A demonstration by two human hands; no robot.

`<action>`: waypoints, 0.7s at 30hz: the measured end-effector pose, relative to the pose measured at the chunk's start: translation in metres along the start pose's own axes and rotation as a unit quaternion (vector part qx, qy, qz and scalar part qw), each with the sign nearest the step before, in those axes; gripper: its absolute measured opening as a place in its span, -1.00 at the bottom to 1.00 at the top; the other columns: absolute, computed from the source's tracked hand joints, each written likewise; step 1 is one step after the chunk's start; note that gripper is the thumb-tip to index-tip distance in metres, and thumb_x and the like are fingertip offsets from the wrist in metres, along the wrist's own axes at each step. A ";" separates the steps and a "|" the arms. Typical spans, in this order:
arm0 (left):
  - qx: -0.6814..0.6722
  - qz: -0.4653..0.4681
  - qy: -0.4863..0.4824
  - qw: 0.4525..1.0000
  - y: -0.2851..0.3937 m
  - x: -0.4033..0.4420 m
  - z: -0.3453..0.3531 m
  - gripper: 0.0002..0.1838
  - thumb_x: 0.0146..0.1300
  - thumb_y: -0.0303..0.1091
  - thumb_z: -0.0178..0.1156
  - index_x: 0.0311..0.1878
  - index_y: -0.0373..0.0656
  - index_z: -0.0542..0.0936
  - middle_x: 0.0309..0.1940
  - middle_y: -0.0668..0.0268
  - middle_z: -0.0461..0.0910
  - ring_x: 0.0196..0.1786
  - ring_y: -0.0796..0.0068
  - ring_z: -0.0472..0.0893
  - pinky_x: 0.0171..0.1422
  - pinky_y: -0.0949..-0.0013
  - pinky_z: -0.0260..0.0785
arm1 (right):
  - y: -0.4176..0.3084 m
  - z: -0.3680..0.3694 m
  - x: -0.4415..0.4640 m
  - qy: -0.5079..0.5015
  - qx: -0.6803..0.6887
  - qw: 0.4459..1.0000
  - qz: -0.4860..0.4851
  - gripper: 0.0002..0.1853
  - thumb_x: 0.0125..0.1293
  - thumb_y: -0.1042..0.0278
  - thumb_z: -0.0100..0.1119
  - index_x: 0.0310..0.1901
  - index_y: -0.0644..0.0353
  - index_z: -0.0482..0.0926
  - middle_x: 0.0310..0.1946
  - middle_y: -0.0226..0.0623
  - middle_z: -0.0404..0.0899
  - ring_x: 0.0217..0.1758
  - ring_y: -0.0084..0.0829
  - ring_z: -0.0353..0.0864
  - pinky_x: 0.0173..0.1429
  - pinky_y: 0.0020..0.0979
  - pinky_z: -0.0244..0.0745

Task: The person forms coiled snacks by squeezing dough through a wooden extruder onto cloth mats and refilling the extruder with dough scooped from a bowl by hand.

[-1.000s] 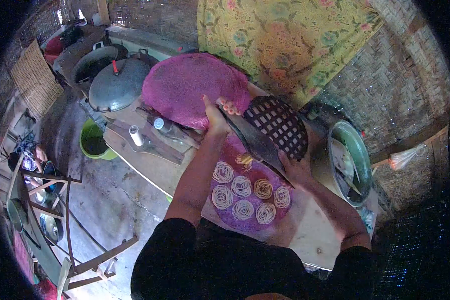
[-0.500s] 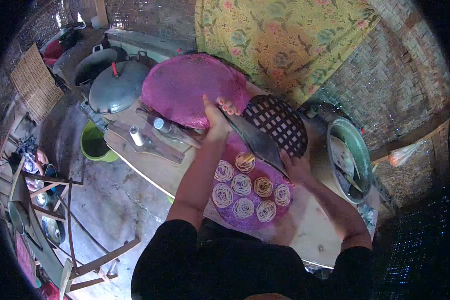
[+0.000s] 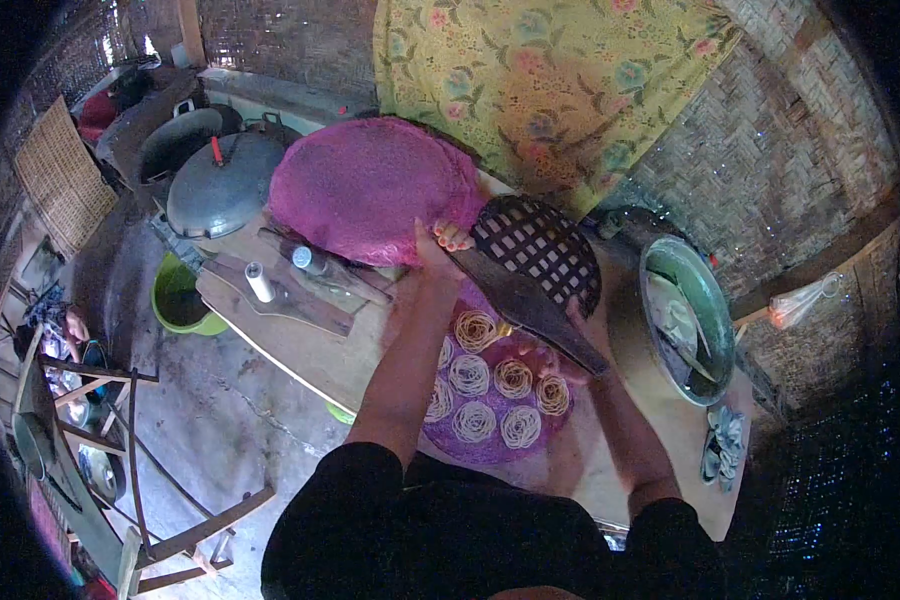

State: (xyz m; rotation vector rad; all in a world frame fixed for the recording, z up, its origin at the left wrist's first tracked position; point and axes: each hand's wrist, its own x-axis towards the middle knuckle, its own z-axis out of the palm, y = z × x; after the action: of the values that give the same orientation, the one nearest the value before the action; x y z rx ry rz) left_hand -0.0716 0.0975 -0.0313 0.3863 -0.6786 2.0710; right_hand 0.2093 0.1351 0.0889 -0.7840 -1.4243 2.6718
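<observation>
My left hand (image 3: 440, 250) grips the upper left end of a long dark wooden press (image 3: 525, 293). My right hand (image 3: 590, 335) is closed round its lower right end, with fingers reaching underneath. The press slants down to the right above a round purple mat or tray (image 3: 495, 453). A small yellowish nozzle (image 3: 505, 328) shows at its lower edge, beside a coiled strand nest (image 3: 475, 330). Several more strand nests (image 3: 470, 375) lie on the purple surface, some pale and some browner. The press hides part of the surface behind it.
A pink-covered round mound (image 3: 370, 185) and a black lattice basket (image 3: 540, 250) stand behind the press. To the right is a metal basin (image 3: 655, 335) with contents. Left are wooden boards (image 3: 300, 310), a white cylinder (image 3: 260, 282), a lidded wok (image 3: 220, 190) and a green bucket (image 3: 175, 300).
The press has shifted slightly over the purple surface, its right end lower in view. The nest by the nozzle now shows more fully. The whole view has moved a little left.
</observation>
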 end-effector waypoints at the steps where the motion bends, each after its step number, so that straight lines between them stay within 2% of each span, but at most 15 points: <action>1: -0.025 0.001 -0.046 0.999 0.001 -0.002 -0.003 -0.38 0.26 0.34 -0.30 -0.59 0.01 0.37 -0.79 0.49 0.26 -0.68 0.53 0.29 -0.46 0.39 0.17 | 0.017 -0.018 0.013 -0.002 0.001 1.000 -0.001 -0.22 0.29 -0.39 -0.37 0.27 0.14 0.20 -0.31 0.09 0.56 -0.66 -0.18 0.56 -0.63 -0.25 0.55; 3: -0.013 0.021 -0.004 1.000 0.001 -0.011 0.004 -0.39 0.28 0.32 -0.31 -0.59 0.02 0.37 -0.79 0.49 0.25 -0.69 0.53 0.28 -0.47 0.40 0.16 | 0.055 -0.058 0.042 -0.146 0.093 0.985 -0.014 -0.24 0.30 -0.38 -0.38 0.27 0.13 0.22 -0.35 0.00 0.55 -0.63 -0.29 0.54 -0.57 -0.34 0.53; 4: -0.004 0.042 0.036 0.998 0.003 -0.013 0.004 -0.40 0.29 0.30 -0.31 -0.59 0.02 0.37 -0.79 0.50 0.25 -0.70 0.54 0.27 -0.48 0.40 0.16 | 0.061 -0.062 0.048 -0.148 0.093 0.985 -0.014 -0.24 0.30 -0.38 -0.38 0.27 0.13 0.22 -0.35 0.00 0.55 -0.63 -0.29 0.54 -0.57 -0.34 0.53; 6: 0.012 0.065 0.047 0.997 0.013 -0.013 0.006 -0.41 0.30 0.29 -0.31 -0.60 0.02 0.36 -0.79 0.51 0.24 -0.72 0.55 0.25 -0.50 0.41 0.15 | 0.071 -0.070 0.057 -0.166 0.114 0.978 0.046 -0.36 0.35 -0.26 -0.30 0.14 0.17 0.37 -0.30 -0.07 0.54 -0.36 -0.26 0.61 -0.49 -0.34 0.54; 7: 0.027 0.088 0.058 0.994 0.017 -0.013 0.008 -0.42 0.31 0.27 -0.31 -0.60 0.03 0.35 -0.80 0.51 0.22 -0.73 0.56 0.23 -0.51 0.42 0.14 | 0.068 -0.073 0.062 -0.166 0.114 0.978 0.046 -0.36 0.35 -0.26 -0.30 0.14 0.17 0.37 -0.30 -0.07 0.54 -0.36 -0.26 0.61 -0.49 -0.34 0.54; 8: 0.026 0.089 0.059 0.994 0.022 -0.014 0.010 -0.42 0.31 0.27 -0.31 -0.60 0.03 0.35 -0.80 0.51 0.22 -0.73 0.56 0.23 -0.51 0.42 0.14 | 0.062 -0.077 0.067 -0.209 0.046 0.975 0.059 -0.44 0.34 -0.13 -0.20 0.13 0.17 0.37 -0.22 -0.12 0.52 -0.31 -0.28 0.58 -0.44 -0.33 0.52; 10: 0.138 0.164 0.098 0.972 0.029 -0.009 0.024 -0.52 0.32 0.16 -0.17 -0.59 0.07 0.37 -0.79 0.57 0.26 -0.74 0.66 0.24 -0.53 0.44 0.12 | 0.063 -0.080 0.077 -0.251 -0.023 0.965 0.072 -0.52 0.33 -0.01 -0.10 0.13 0.18 0.37 -0.15 -0.17 0.50 -0.26 -0.29 0.55 -0.40 -0.32 0.51; 11: 0.137 0.164 0.100 0.972 0.028 -0.006 0.036 -0.52 0.32 0.16 -0.17 -0.59 0.07 0.37 -0.79 0.57 0.26 -0.74 0.66 0.24 -0.53 0.44 0.12 | 0.071 -0.082 0.087 -0.184 -0.353 0.917 0.002 -0.52 0.26 0.12 -0.01 0.14 0.20 0.36 -0.10 -0.20 0.48 -0.17 -0.29 0.52 -0.29 -0.32 0.51; 12: 0.133 0.147 0.080 0.977 0.027 -0.002 0.052 -0.52 0.32 0.16 -0.17 -0.60 0.07 0.36 -0.80 0.57 0.25 -0.76 0.66 0.22 -0.54 0.45 0.12 | 0.073 -0.072 0.089 -0.144 -0.504 0.851 -0.040 -0.52 0.23 0.19 0.03 0.15 0.21 0.35 -0.08 -0.22 0.47 -0.12 -0.29 0.50 -0.23 -0.32 0.51; 13: 0.130 0.129 0.061 0.981 0.025 0.003 0.068 -0.51 0.33 0.17 -0.18 -0.61 0.07 0.34 -0.81 0.57 0.23 -0.77 0.65 0.21 -0.56 0.47 0.11 | 0.075 -0.062 0.090 -0.097 -0.640 0.759 -0.068 -0.50 0.19 0.25 0.07 0.16 0.23 0.34 -0.06 -0.23 0.46 -0.08 -0.29 0.49 -0.18 -0.31 0.50; 15: 0.097 0.094 0.029 0.990 0.023 0.012 0.092 -0.47 0.31 0.23 -0.20 -0.62 0.06 0.30 -0.82 0.55 0.20 -0.77 0.63 0.19 -0.58 0.47 0.09 | 0.046 0.015 0.057 -0.036 -0.805 0.589 -0.058 -0.46 0.16 0.34 0.09 0.20 0.25 0.31 0.07 -0.08 0.39 0.08 -0.20 0.42 0.08 -0.29 0.40; 17: 0.065 0.059 -0.005 0.996 0.021 0.020 0.116 -0.44 0.29 0.28 -0.23 -0.63 0.05 0.26 -0.82 0.53 0.17 -0.78 0.60 0.17 -0.60 0.47 0.07 | 0.046 0.021 0.057 -0.006 -0.869 0.492 -0.053 -0.44 0.14 0.39 0.09 0.22 0.26 0.29 0.14 0.00 0.36 0.16 -0.15 0.39 0.20 -0.28 0.35; 18: 0.104 0.043 -0.026 0.993 0.020 0.023 0.129 -0.46 0.30 0.25 -0.21 -0.63 0.05 0.27 -0.83 0.54 0.18 -0.79 0.62 0.17 -0.59 0.48 0.09 | 0.039 0.022 0.054 0.027 -0.855 0.513 -0.064 -0.42 0.15 0.32 0.10 0.23 0.25 0.28 0.13 -0.03 0.36 0.14 -0.17 0.40 0.19 -0.28 0.36; 19: 0.143 0.027 -0.047 0.988 0.018 0.026 0.143 -0.47 0.32 0.22 -0.19 -0.62 0.05 0.29 -0.83 0.56 0.18 -0.80 0.65 0.18 -0.59 0.50 0.12 | 0.025 0.028 0.047 0.064 -0.807 0.580 -0.083 -0.41 0.15 0.25 0.11 0.24 0.23 0.28 0.12 -0.06 0.37 0.12 -0.19 0.41 0.17 -0.29 0.36; 21: 0.184 0.026 -0.041 0.982 0.017 0.028 0.180 -0.47 0.31 0.24 -0.19 -0.62 0.05 0.27 -0.83 0.56 0.17 -0.79 0.64 0.18 -0.59 0.49 0.11 | -0.007 0.046 0.029 0.131 -0.627 0.755 -0.137 -0.37 0.17 0.12 0.12 0.25 0.21 0.27 0.11 -0.13 0.39 0.08 -0.24 0.42 0.14 -0.29 0.38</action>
State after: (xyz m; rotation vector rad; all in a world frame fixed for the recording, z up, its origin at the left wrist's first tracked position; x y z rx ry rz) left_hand -0.0981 0.0011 0.1219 0.6723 -0.3530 2.2422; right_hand 0.1623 0.1105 0.1038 -0.7522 -2.8239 1.0071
